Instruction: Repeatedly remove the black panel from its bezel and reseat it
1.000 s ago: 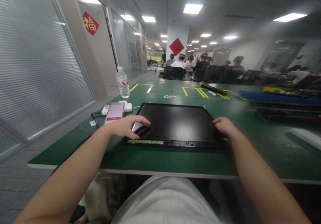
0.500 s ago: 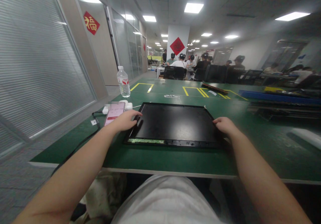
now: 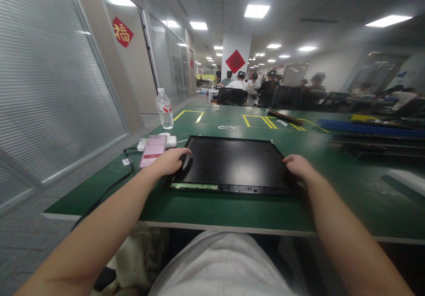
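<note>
A black flat display panel lies screen up on the green table. A strip of green circuit board shows along the left part of its near edge. My left hand grips the panel's left edge, thumb over the top of the frame. On the opposite side my right hand is closed on the right edge, its thumb on the rim. Fingers of both hands beneath the edges are hidden.
Left of the panel lie a phone, a white power strip and a black cable. A water bottle stands behind them. Blue and black strips lie at the right. Several people sit at tables in the background.
Both hands keep their hold on the panel's edges. My left thumb has moved slightly inward over the frame; the panel stays nearly in place.
</note>
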Action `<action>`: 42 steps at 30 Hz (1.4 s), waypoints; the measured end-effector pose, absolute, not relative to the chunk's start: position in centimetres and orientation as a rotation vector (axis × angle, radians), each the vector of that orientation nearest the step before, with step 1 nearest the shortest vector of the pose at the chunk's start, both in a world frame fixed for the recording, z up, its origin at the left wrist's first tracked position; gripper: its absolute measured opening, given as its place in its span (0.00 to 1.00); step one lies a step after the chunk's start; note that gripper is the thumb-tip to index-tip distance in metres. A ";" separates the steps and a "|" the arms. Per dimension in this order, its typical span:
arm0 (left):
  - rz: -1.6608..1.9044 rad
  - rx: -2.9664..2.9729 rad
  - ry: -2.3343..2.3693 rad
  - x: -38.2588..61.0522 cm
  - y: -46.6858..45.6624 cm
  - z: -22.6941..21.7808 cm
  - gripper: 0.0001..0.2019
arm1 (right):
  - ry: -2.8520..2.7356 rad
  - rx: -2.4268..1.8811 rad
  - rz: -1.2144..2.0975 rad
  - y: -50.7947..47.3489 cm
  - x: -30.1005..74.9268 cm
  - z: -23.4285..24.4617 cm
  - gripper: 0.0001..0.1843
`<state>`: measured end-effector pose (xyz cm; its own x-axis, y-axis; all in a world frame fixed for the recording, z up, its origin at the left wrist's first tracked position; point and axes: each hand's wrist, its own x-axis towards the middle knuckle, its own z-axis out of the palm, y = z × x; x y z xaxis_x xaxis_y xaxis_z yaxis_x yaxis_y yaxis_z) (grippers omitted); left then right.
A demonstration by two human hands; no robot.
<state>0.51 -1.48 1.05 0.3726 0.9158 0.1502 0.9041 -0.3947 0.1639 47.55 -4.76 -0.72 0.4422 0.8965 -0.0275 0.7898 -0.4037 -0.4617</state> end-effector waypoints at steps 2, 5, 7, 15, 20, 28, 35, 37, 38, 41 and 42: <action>0.359 2.539 1.677 0.4 -1.5 1.1 0.29 | -1.427 -2.310 0.386 -4.8 47.6 -0.8 0.22; 0.385 2.530 1.630 0.3 -1.5 1.2 0.25 | -1.416 -2.294 0.405 -4.7 47.7 -1.0 0.21; 0.399 2.535 1.609 0.2 -1.4 1.2 0.23 | -1.411 -2.288 0.403 -4.6 47.8 -1.1 0.20; 0.432 2.524 1.580 0.1 -1.3 1.1 0.20 | -1.430 -2.301 0.383 -4.7 47.6 -0.9 0.20; 0.450 2.466 1.627 -0.1 -1.0 0.9 0.20 | -1.433 -2.316 0.369 -4.8 47.5 -0.8 0.22; 0.546 2.520 1.581 0.1 -0.6 0.1 0.23 | -1.416 -2.310 0.344 -4.9 47.4 -0.6 0.20; 0.490 2.455 1.674 0.0 -0.2 -0.2 0.25 | -1.382 -2.278 0.337 -4.7 47.9 -0.7 0.17; 0.442 2.402 1.684 0.0 -0.2 -0.2 0.24 | -1.388 -2.276 0.322 -4.6 48.0 -0.8 0.17; 0.422 2.374 1.698 -0.1 -0.2 -0.2 0.24 | -1.396 -2.278 0.323 -4.5 48.0 -0.9 0.18; 0.416 2.318 1.741 -0.3 -0.2 -0.2 0.24 | -1.415 -2.281 0.351 -4.5 48.0 -1.0 0.21; 0.439 2.309 1.736 -0.4 -0.2 -0.3 0.24 | -1.415 -2.284 0.369 -4.5 48.0 -1.0 0.22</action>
